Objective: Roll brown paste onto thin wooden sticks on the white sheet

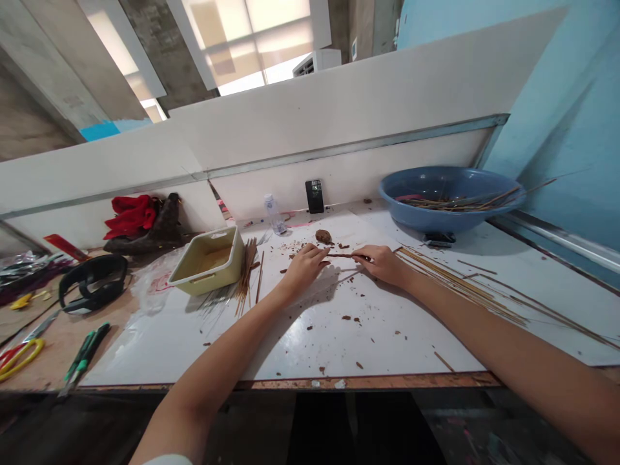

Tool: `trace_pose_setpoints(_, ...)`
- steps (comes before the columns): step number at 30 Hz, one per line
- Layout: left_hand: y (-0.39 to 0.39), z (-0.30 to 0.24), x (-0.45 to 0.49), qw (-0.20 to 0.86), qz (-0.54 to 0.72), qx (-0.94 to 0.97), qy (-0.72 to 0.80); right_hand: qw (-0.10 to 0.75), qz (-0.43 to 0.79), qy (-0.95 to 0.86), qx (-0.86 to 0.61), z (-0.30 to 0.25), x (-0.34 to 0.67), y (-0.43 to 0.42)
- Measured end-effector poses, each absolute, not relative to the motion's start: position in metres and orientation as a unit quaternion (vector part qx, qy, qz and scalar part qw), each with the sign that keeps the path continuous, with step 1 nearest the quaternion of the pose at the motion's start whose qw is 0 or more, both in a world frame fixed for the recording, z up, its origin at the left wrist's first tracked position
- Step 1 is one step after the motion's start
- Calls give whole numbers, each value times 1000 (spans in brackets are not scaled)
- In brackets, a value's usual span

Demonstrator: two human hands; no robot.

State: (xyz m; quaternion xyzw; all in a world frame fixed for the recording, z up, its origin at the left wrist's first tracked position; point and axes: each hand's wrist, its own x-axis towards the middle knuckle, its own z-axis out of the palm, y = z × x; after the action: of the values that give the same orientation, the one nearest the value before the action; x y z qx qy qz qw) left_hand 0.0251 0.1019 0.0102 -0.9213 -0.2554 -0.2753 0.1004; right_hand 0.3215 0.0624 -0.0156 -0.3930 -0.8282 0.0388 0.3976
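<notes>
My left hand (pixel 305 266) and my right hand (pixel 382 263) lie on the white tabletop (pixel 310 336), facing each other. Between their fingertips is a thin stick coated with brown paste (pixel 341 256), pinched at both ends and lying flat on the table. A lump of brown paste (pixel 323 236) sits just beyond the hands. Brown crumbs are scattered around them. A bundle of bare thin sticks (pixel 460 284) lies to the right of my right hand.
A blue basin (pixel 450 197) holding sticks stands at the back right. A yellow tray (pixel 208 261) with coated sticks (pixel 246 271) beside it is left. A small bottle (pixel 274 214) and phone (pixel 314 196) lean by the back wall. Scissors (pixel 19 355), pens, and red cloth (pixel 130 214) lie far left.
</notes>
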Motion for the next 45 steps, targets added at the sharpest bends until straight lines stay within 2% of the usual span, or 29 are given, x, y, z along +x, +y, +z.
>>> trace_pose_setpoints(15, 102, 14, 18, 70, -261, -934, -236, 396, 40, -830, -390, -13, 327, 63)
trace_pose_setpoints(31, 113, 7, 17, 86, -333, -908, -238, 421, 32, -823, -380, -18, 335, 71)
trace_pose_setpoints(45, 116, 4, 13, 75, -297, -920, -245, 399, 30, -829, -390, -23, 340, 76)
